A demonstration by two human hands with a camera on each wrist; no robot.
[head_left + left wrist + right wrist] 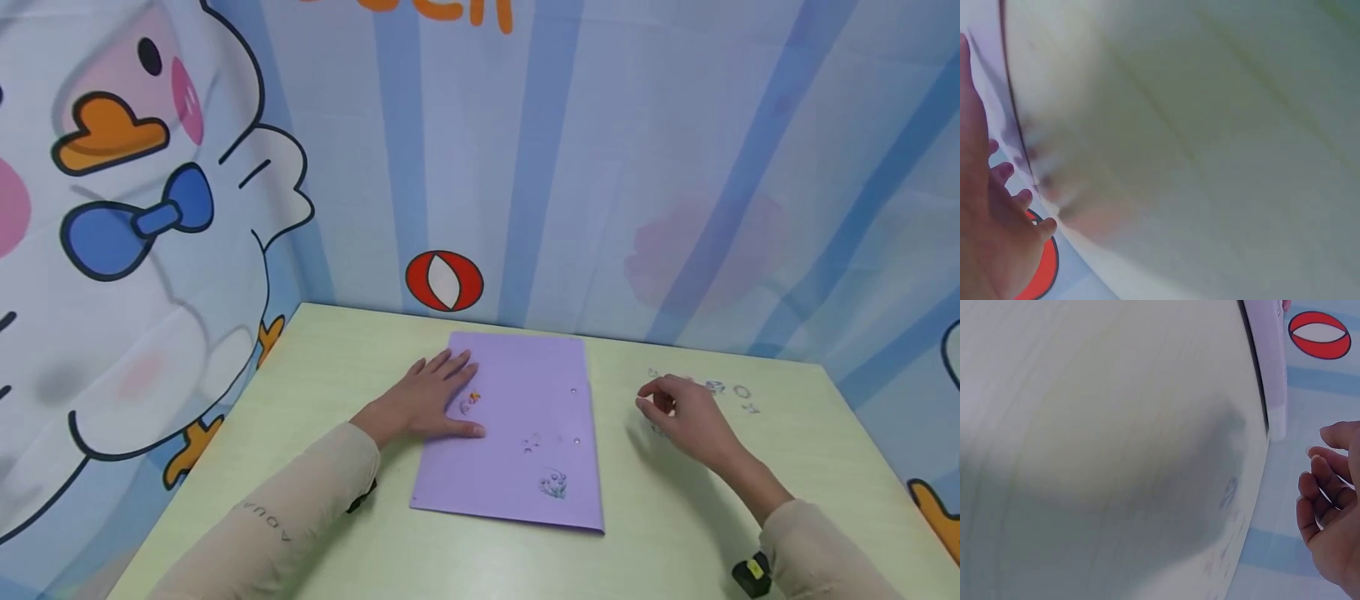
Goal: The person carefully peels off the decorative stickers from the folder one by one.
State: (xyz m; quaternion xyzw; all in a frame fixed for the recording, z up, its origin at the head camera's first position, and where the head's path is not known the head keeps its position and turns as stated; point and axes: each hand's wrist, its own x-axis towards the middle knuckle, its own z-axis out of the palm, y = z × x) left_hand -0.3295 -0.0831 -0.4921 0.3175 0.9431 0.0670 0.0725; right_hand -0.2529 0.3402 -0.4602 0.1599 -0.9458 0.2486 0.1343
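Note:
A flat purple folder lies on the table, with small flower-like stickers near its lower right. My left hand rests on its left side, fingers spread, beside a small orange and purple sticker. To the right, my right hand hovers over the table among several small clear stickers. Its fingers bend loosely, thumb and index tips close together. In the right wrist view a slim gap shows between the thumb and index fingers, and nothing is visible in it.
The pale wooden table ends at the back against a blue-striped cloth backdrop with a printed duck and a red ball. A dark wrist-worn device sits at my right cuff.

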